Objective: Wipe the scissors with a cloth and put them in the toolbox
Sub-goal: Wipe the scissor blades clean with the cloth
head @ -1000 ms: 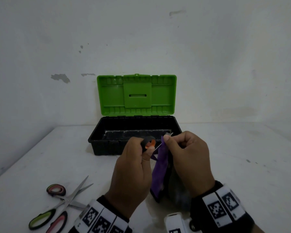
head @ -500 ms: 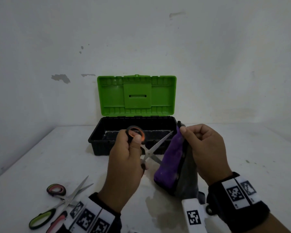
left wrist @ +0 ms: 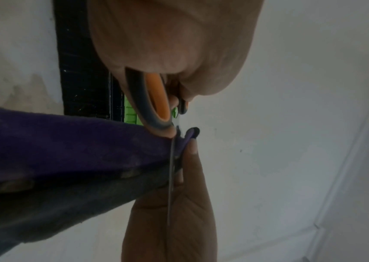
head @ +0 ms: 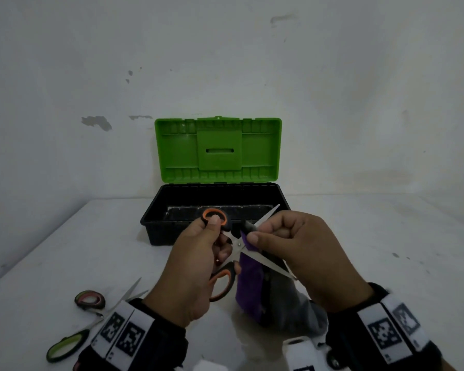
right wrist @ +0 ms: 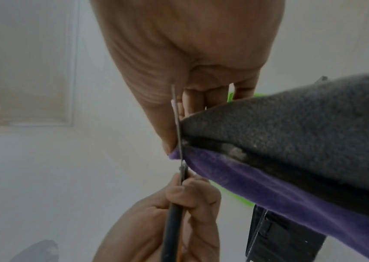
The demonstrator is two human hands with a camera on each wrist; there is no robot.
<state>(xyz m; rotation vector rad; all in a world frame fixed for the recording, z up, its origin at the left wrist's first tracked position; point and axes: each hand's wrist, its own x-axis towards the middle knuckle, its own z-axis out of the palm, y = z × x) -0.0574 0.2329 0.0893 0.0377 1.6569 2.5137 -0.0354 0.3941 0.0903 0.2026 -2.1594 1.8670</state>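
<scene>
My left hand (head: 198,261) grips the orange-and-black handles of a pair of scissors (head: 241,245), held in the air in front of the toolbox with the blades spread wide. My right hand (head: 287,242) pinches a purple-and-grey cloth (head: 248,287) around the upper blade close to the pivot. The rest of the cloth hangs down to the table. In the left wrist view the orange handle (left wrist: 156,99) and the purple cloth (left wrist: 66,145) fill the middle. The right wrist view shows the blade edge (right wrist: 179,127) running between thumb and cloth (right wrist: 291,141). The black toolbox (head: 156,223) stands with its green lid (head: 217,151) up.
Two more scissors (head: 91,317) with green and pink handles lie at the front left of the white table (head: 386,250). A wall stands right behind the toolbox. A white object (head: 300,352) shows by my right wrist at the front edge.
The scissor blades have spread wide apart. My right hand has brought the cloth in from the right onto the upper blade near the pivot. Both hands have dropped slightly.
</scene>
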